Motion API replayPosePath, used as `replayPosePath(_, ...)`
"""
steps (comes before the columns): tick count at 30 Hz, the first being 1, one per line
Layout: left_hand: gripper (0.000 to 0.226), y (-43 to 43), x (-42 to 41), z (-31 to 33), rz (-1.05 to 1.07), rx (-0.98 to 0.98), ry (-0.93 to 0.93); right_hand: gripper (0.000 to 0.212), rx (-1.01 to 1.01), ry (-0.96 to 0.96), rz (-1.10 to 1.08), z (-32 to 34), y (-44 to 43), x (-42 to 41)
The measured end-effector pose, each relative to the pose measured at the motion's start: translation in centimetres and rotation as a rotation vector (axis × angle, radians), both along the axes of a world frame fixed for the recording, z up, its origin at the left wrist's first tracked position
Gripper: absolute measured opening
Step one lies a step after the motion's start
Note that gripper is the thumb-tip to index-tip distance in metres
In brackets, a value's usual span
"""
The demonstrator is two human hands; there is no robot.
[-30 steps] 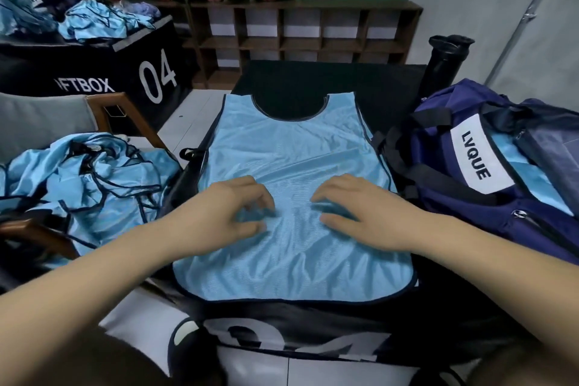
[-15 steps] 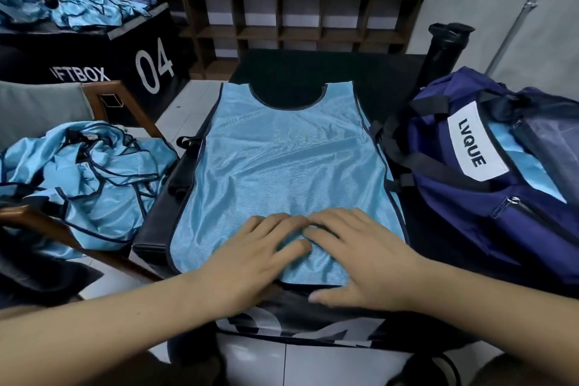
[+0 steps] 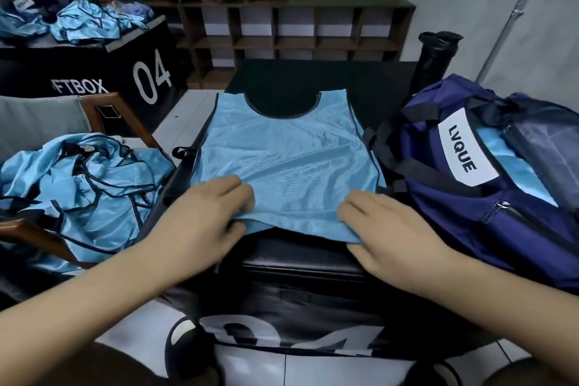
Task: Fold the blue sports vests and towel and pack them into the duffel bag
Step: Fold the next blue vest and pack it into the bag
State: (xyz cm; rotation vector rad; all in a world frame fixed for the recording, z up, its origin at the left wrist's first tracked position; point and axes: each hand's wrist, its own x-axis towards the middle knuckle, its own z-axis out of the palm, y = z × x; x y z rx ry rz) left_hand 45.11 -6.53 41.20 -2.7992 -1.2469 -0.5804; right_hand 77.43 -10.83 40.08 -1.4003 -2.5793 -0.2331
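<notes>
Far left we see a heap of vests [image 3: 81, 185] crumpled on a chair [image 3: 125, 116]; just right of it the left hand [image 3: 200, 222] pinches the near hem of the flat vest [image 3: 288, 160], fingers on top, thumb under. That vest lies neck-away on the black box [image 3: 297, 260], its near hem lifted off between the hands. The right hand [image 3: 385, 229] grips the hem's right corner likewise, and the bag [image 3: 438, 197] sits just right of the vest, blue fabric showing in its top.
</notes>
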Motion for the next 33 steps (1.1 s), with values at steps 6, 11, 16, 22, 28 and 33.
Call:
replayPosePath(6,0.033,1.9,-2.9,1.7,0.218,-0.071,-0.082,0.021,-0.048,0.218,-0.166,2.8,1.8,2.5)
replayPosePath(11,0.03,3.2,-4.7,3.1,0.317,-0.072,-0.142,0.026,-0.132,0.501,-0.223,3.8,3.2,4.4)
replayPosePath(16,0.026,4.0,-6.2,4.5,0.438,-0.042,-0.18,0.016,-0.226,0.703,-0.22,4.4,4.3,5.8)
replayPosePath(22,0.025,5.1,-7.5,5.3,0.524,-0.021,-0.24,0.01,-0.299,0.885,-0.203,5.0,5.2,6.2)
replayPosePath(28,0.012,6.2,-7.3,4.7,0.579,-0.099,-0.631,0.013,-0.34,0.974,-0.179,5.3,5.5,6.1)
replayPosePath(33,0.021,6.2,-6.3,5.3,0.331,-0.501,-1.321,0.02,-0.342,1.121,-0.185,6.0,5.4,5.6)
